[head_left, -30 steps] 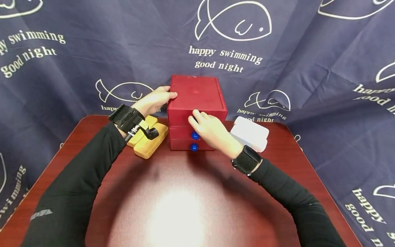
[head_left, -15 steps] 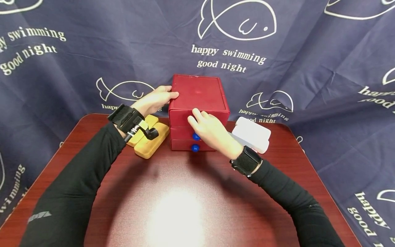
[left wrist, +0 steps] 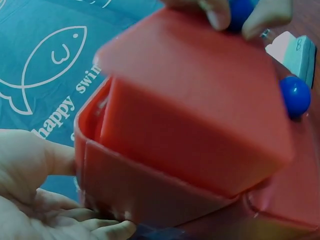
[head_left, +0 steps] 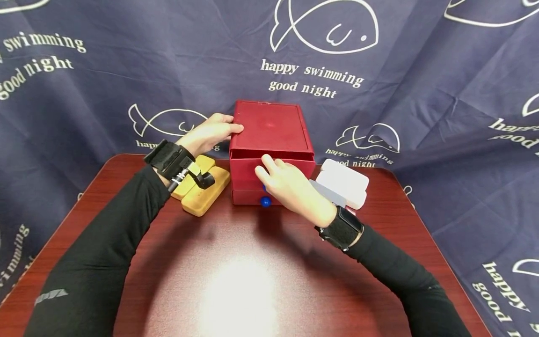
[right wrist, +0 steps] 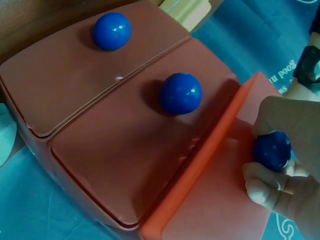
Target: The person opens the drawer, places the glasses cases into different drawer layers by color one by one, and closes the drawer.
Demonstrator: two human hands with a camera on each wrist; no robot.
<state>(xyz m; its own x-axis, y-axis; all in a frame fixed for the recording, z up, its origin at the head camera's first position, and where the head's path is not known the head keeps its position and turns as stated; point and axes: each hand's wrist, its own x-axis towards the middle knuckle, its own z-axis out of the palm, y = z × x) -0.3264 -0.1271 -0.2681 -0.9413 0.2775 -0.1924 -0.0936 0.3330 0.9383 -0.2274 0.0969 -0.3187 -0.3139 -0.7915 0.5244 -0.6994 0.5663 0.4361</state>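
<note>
A red drawer box [head_left: 269, 126] with three blue-knobbed drawers stands at the table's back middle. My left hand [head_left: 210, 133] holds its left rear corner, thumb on the top edge; in the left wrist view the left hand [left wrist: 35, 200] wraps the box's back. My right hand [head_left: 286, 180] pinches the top drawer's blue knob [right wrist: 271, 150]. The top drawer [head_left: 244, 168] stands a little way out of the box, and the top drawer [left wrist: 195, 115] shows the same in the left wrist view. The middle knob [right wrist: 181, 93] and bottom knob [right wrist: 112, 31] sit on shut drawers.
Two yellow blocks [head_left: 204, 189] lie left of the box, under my left wrist. A white box [head_left: 343, 182] lies to its right. The dark red table [head_left: 236, 262] runs toward me. A navy printed cloth [head_left: 379, 70] hangs behind.
My right hand has drawn back toward me with the top knob, and the top drawer has slid a little out of the box. The left hand has stayed on the box.
</note>
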